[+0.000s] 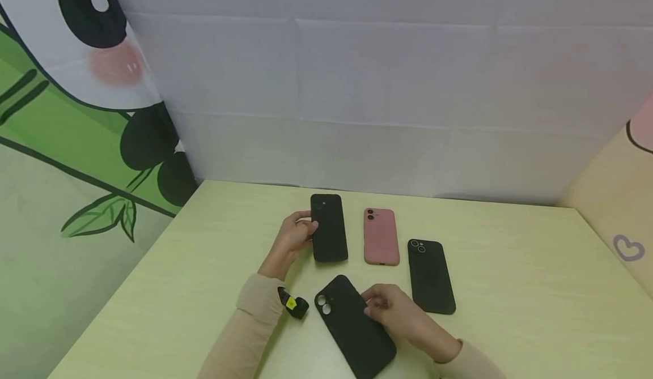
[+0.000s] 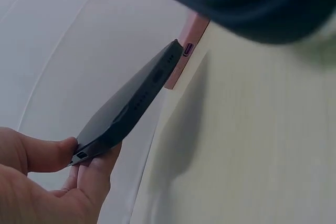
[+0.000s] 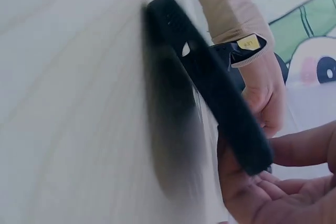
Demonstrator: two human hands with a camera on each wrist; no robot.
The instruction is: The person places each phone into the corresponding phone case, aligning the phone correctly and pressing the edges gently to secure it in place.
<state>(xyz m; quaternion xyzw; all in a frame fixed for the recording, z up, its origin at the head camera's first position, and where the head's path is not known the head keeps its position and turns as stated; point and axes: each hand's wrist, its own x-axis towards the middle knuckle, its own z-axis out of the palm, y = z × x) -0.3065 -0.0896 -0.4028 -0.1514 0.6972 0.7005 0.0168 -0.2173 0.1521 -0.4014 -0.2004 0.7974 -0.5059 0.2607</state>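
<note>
My left hand (image 1: 295, 234) pinches a black phone (image 1: 330, 233) by its left edge, thumb on the top face and fingers beneath. In the left wrist view the phone (image 2: 128, 100) is tilted, held above the table with its shadow below. My right hand (image 1: 400, 314) pinches the right edge of a black phone case (image 1: 354, 328), nearer the front. Pale light shows through the case's two round camera holes. In the right wrist view the case (image 3: 220, 98) appears edge-on, thumb and fingers gripping one long side over the table.
A pink phone (image 1: 381, 237) lies to the right of the black phone. Another black phone (image 1: 431, 277) lies further right, close beyond my right hand. The pale table (image 1: 520, 288) meets a white cloth backdrop (image 1: 388, 84) at the back. A strapped camera (image 1: 296, 305) sits at my left wrist.
</note>
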